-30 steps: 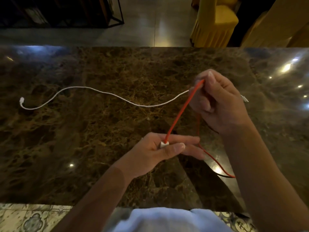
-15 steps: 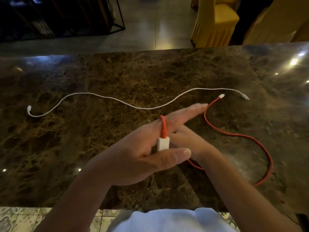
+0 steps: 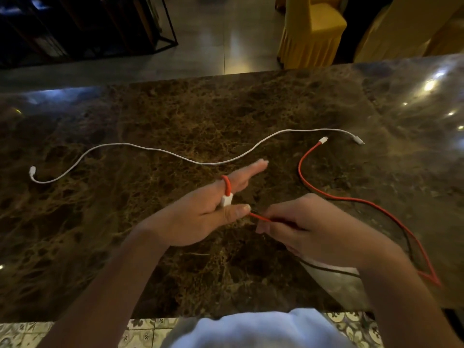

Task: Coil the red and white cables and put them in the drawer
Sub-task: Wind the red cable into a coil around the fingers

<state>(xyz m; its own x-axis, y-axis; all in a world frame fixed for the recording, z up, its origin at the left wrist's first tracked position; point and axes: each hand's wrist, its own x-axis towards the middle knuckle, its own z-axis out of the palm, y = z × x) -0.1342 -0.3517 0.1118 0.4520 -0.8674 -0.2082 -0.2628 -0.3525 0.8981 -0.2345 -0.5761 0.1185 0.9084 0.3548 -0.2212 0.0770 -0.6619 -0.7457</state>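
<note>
The brown marble table (image 3: 175,272) fills nearly all I see, its glossy top catching small light spots at the far right. Beyond its far edge stand yellow-skirted chairs (image 3: 311,33) on the right and a dark metal-framed shelf (image 3: 82,23) on the left, on a shiny floor. Along the near edge, patterned floor tiles (image 3: 143,327) show beside my pale shirt (image 3: 261,330).

The white cable (image 3: 200,162) lies loose across the far half of the table in a long wave, one plug at the far left, the other at the far right, untouched by either hand.

The red cable (image 3: 351,199) starts just beside that right-hand white plug, with its own small white plug end, curves toward me, sweeps out to the near right edge of the table and bends back under my right wrist.

My left hand (image 3: 200,219) is near the middle, fingers stretched out straight and pointing away to the right. One turn of red cable loops round them, and my thumb presses the cable's white connector block against the side of the forefinger.

My right hand (image 3: 313,229), just right of it, has its fingers curled, pinching the red cable, a short taut stretch of which runs to my left thumb.
</note>
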